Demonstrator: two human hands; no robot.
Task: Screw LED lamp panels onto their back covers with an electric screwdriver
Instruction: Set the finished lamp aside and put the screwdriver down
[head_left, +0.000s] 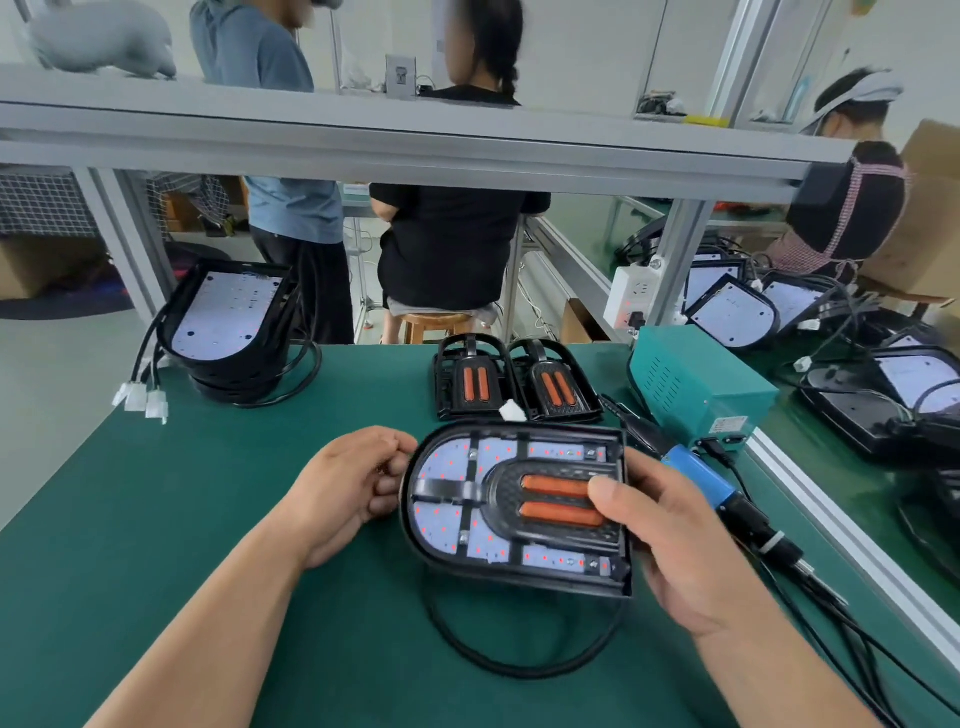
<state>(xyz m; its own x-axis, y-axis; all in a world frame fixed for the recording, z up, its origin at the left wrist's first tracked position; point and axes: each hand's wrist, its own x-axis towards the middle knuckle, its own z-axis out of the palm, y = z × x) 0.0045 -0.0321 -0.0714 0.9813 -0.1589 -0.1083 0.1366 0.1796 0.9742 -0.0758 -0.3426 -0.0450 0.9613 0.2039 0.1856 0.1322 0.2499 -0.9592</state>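
Factory assembly line: green bench mat (208, 519), aluminium frame (363, 150), stacked lamp panels (228, 322)

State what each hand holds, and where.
Right hand grips the lamp assembly by its flat end, thumb on top; left hand holds its rounded end.

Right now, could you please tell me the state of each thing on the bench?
Lamp: panel side up, held at its square end.
Right hand: grips the lamp, thumb on top.
Left hand: fingers curled at the lamp's round end; grip unclear.
Screwdriver: lying on the mat, unheld.
Stack: leaning, top panel showing.
Frames: flat, side by side.
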